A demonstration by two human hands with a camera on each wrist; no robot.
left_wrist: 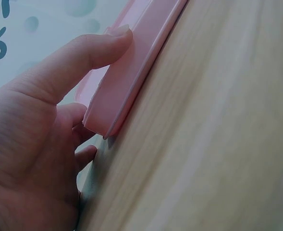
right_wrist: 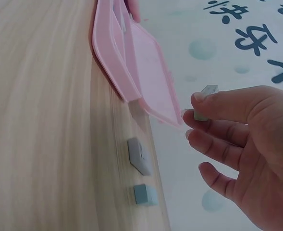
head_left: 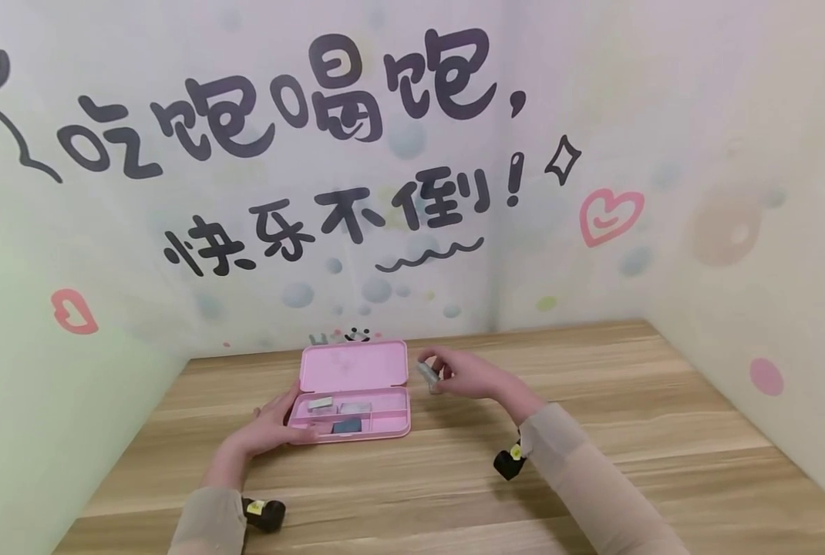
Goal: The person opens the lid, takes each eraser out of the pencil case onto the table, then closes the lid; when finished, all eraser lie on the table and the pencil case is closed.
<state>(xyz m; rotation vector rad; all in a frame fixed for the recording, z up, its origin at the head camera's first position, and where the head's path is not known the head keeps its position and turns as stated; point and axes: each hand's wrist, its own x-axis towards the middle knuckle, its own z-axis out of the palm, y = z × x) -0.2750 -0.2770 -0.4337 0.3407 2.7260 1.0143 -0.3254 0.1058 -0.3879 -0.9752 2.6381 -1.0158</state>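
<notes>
A pink pencil case lies on the table with its lid raised at the back. Inside its compartments are several small blocks, among them a dark teal one and a pale one. My left hand holds the case's left end, the thumb over the front wall and the other fingers around the side. To the right of the case, my right hand pinches a small pale grey-green eraser between thumb and fingertips, above the table. Its remaining fingers are loosely bent.
In the right wrist view, a grey block and a teal block sit on the wooden table beyond the case's right end. Behind stands a white wall with printed lettering, and side panels flank the table.
</notes>
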